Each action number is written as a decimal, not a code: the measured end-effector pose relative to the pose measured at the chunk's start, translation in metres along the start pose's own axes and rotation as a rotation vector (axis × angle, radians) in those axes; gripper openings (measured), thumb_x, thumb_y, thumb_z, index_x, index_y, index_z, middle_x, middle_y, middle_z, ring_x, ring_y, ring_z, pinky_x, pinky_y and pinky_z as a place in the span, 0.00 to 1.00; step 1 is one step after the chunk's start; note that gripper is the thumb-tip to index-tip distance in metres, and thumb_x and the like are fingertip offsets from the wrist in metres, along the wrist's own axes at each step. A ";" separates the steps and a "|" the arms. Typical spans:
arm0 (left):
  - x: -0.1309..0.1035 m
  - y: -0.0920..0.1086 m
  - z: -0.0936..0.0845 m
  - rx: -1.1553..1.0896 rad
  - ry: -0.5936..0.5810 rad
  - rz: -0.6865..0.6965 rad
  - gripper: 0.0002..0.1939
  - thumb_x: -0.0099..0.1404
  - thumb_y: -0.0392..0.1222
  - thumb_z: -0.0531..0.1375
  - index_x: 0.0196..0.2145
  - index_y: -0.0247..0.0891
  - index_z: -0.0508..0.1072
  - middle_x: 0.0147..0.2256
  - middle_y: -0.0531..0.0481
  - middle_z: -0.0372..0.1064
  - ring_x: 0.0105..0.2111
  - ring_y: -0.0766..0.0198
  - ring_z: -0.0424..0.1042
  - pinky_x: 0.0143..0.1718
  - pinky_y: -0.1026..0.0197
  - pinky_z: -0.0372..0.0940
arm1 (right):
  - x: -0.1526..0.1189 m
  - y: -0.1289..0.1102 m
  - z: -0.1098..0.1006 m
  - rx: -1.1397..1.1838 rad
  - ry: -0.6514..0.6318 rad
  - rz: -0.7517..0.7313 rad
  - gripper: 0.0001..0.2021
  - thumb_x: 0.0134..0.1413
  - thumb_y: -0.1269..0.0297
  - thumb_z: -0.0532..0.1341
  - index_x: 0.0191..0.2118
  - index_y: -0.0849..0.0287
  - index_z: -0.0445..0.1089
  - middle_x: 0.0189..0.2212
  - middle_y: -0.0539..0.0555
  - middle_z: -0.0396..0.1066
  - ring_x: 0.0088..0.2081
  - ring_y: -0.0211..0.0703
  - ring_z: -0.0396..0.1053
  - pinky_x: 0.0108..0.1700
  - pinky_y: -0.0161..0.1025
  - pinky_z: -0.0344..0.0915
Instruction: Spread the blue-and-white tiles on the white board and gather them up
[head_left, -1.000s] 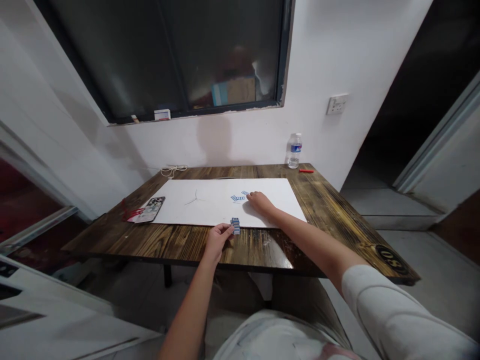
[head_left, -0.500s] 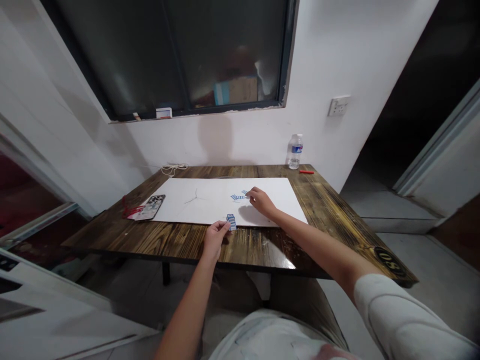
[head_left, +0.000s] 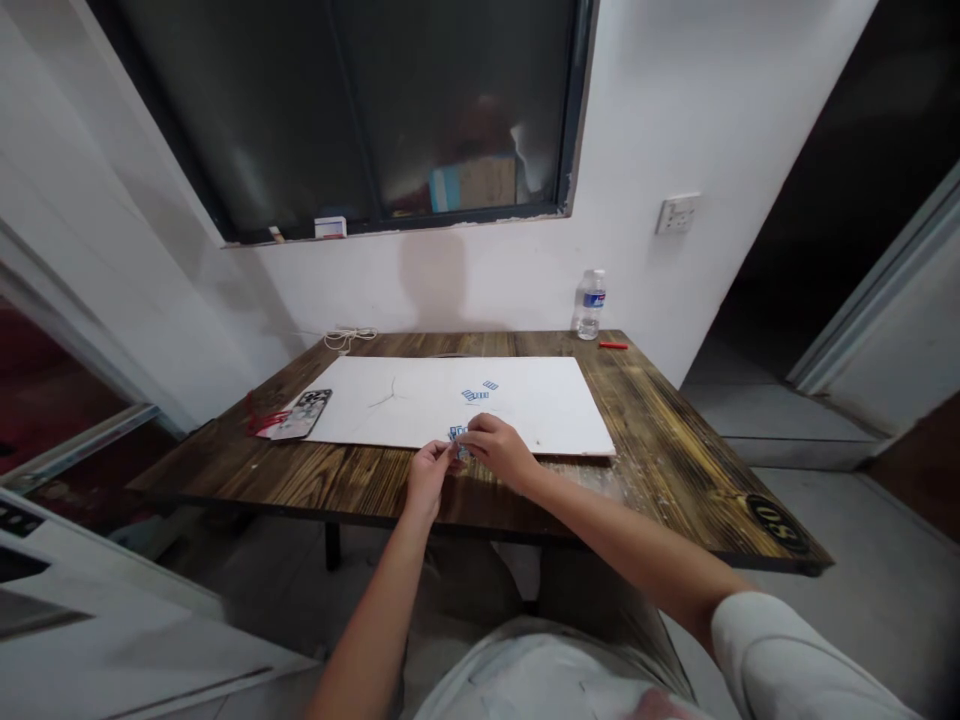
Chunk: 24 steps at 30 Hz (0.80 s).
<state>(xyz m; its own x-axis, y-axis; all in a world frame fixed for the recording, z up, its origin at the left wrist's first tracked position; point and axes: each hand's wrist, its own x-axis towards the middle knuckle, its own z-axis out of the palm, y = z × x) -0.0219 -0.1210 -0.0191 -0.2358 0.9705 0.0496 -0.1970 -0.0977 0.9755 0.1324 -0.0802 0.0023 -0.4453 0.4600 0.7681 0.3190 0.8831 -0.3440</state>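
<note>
Near the front edge of the white board [head_left: 420, 380], my left hand [head_left: 427, 478] pinches a small sheet of blue-patterned stickers [head_left: 458, 433]. My right hand [head_left: 499, 447] is at the same sheet, its fingertips closed against it and close to the left fingertips; whether a piece is between them is too small to tell. Farther back on the board lie small blue striped pieces: two touching in a bent row [head_left: 475, 395] and one slanted piece [head_left: 490, 385] just behind them. Thin dark lines [head_left: 392, 393] mark the board's left half.
A patterned phone [head_left: 309, 414] with a red cord [head_left: 268, 420] lies over the board's left edge. At the back of the wooden table [head_left: 675, 460] are a white cable [head_left: 350, 337], a water bottle [head_left: 591, 303] and a red pen [head_left: 613, 346].
My right hand has moved from the blue pieces on the board down and left to the sheet in my left hand. The slanted piece now shows uncovered. My left hand has stayed almost in place.
</note>
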 end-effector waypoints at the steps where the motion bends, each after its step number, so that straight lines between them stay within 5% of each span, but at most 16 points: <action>1: 0.000 0.000 0.000 -0.007 -0.006 -0.001 0.21 0.43 0.53 0.71 0.25 0.35 0.70 0.19 0.55 0.69 0.19 0.66 0.70 0.23 0.66 0.64 | -0.002 0.000 0.002 -0.006 -0.020 0.013 0.13 0.62 0.65 0.53 0.38 0.56 0.76 0.33 0.56 0.68 0.36 0.43 0.65 0.38 0.39 0.64; 24: 0.002 0.004 0.002 -0.060 0.026 -0.003 0.22 0.41 0.51 0.72 0.26 0.34 0.70 0.22 0.54 0.71 0.20 0.69 0.70 0.24 0.67 0.65 | -0.012 0.016 0.001 0.088 -0.051 -0.016 0.13 0.63 0.65 0.54 0.50 0.54 0.71 0.39 0.57 0.70 0.42 0.43 0.66 0.45 0.42 0.66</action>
<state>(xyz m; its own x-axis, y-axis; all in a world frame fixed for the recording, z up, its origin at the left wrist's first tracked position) -0.0211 -0.1189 -0.0146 -0.2593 0.9650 0.0404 -0.2547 -0.1086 0.9609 0.1426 -0.0713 -0.0132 -0.4926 0.4478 0.7462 0.2376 0.8941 -0.3796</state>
